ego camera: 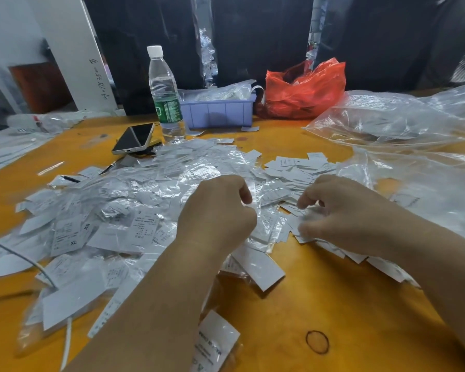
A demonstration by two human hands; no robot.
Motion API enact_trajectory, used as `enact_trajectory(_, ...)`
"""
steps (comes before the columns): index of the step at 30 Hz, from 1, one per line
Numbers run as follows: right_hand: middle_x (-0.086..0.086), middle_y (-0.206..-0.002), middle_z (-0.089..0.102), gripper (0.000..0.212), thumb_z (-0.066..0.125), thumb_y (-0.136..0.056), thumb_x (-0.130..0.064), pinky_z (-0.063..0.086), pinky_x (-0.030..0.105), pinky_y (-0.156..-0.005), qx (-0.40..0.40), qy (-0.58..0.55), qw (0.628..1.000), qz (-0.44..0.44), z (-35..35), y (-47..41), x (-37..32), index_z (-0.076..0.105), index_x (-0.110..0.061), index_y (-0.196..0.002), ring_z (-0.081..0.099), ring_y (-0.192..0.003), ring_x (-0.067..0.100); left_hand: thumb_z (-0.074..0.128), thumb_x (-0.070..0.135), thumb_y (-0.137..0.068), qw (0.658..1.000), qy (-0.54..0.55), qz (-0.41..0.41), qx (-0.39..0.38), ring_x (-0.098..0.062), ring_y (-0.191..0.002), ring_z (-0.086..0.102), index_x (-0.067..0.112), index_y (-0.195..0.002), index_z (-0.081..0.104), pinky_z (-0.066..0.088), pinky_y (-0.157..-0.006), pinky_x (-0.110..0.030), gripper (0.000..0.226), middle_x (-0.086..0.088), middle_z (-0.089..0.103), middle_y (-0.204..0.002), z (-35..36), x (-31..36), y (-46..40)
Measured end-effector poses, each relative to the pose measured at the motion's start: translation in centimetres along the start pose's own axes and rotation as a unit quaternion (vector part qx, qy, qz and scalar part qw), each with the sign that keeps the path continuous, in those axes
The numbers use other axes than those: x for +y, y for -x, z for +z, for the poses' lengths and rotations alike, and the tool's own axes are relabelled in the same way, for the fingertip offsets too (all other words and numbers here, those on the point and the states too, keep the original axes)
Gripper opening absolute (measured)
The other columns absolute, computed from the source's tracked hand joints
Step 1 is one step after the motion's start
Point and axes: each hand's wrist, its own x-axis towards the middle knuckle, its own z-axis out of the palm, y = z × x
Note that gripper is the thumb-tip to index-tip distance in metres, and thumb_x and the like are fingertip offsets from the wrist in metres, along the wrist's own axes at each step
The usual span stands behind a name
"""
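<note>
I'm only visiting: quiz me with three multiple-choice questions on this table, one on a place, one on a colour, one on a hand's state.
1. Where does the phone lie?
A. Just left of the water bottle
B. On the floor
C. On a chair
2. What colour is the plastic bag right of the lilac tray?
A. Green
B. Red
C. Black
3. What does the right hand do?
A. Lies flat
B. Points upward
C. Pinches white tags
Answers: A, it lies by the bottle's base; B, its film is bright red; C, it grips tags from the pile.
</note>
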Motion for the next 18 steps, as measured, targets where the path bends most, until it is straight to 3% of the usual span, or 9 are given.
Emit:
enact_trajectory(5,-0.015,-0.101,0.051,0.021,0.073,-0.080,-0.040,0.048,0.031,-0.083,-0.034,0.031,0.999,-0.009,-0.18,0.12,-0.34,0.067,-0.027,-0.095,0.051,-0.094,0.008,0.059,0.026,-0.079,0.999,0.025,-0.008,-0.021,-0.013,-0.076,0.060,0.030,-0.085,0.064,0.053,-0.066,-0.031,0.008,0.010,0.060,-0.080,-0.10,0.36,0.10)
enact_trajectory(9,-0.014,-0.098,0.056,0.008,0.071,-0.084,-0.033,0.052,0.032,-0.077,-0.018,0.027,0.999,-0.017,-0.22,0.33,-0.45,0.069,-0.026,-0.088,0.057,-0.087,0.008,0.057,0.025,-0.082,1.000,0.022,-0.005,-0.013,-0.012,-0.075,0.059,0.029,-0.083,0.064,0.054,-0.066,-0.031,0.009,0.010,0.060,-0.078,0.01,0.45,0.18)
enact_trajectory(10,-0.011,-0.095,0.061,0.003,0.069,-0.085,-0.028,0.053,0.031,-0.074,-0.010,0.024,0.999,-0.021,-0.21,0.35,-0.46,0.069,-0.025,-0.084,0.059,-0.083,0.008,0.057,0.025,-0.082,1.000,0.025,-0.003,-0.008,-0.012,-0.075,0.059,0.028,-0.083,0.065,0.053,-0.064,-0.030,0.009,0.010,0.060,-0.078,0.01,0.45,0.17)
enact_trajectory(12,-0.003,-0.084,0.068,0.014,0.064,-0.088,-0.018,0.054,0.027,-0.066,0.000,0.023,0.999,-0.023,-0.17,0.38,-0.53,0.069,-0.024,-0.076,0.062,-0.075,0.009,0.057,0.024,-0.082,1.000,0.030,0.005,-0.003,-0.010,-0.073,0.058,0.028,-0.083,0.065,0.048,-0.060,-0.027,0.009,0.010,0.060,-0.077,0.06,0.49,0.18)
enact_trajectory(18,-0.008,-0.088,0.061,0.020,0.056,-0.095,-0.017,0.037,0.012,-0.058,0.060,-0.021,0.997,-0.041,-0.12,0.21,-0.59,0.063,-0.023,-0.077,0.054,-0.074,0.002,0.058,0.023,-0.083,0.998,0.066,0.024,-0.007,-0.005,-0.069,0.056,0.028,-0.083,0.066,0.041,-0.057,-0.024,0.009,0.011,0.060,-0.073,0.19,0.69,0.18)
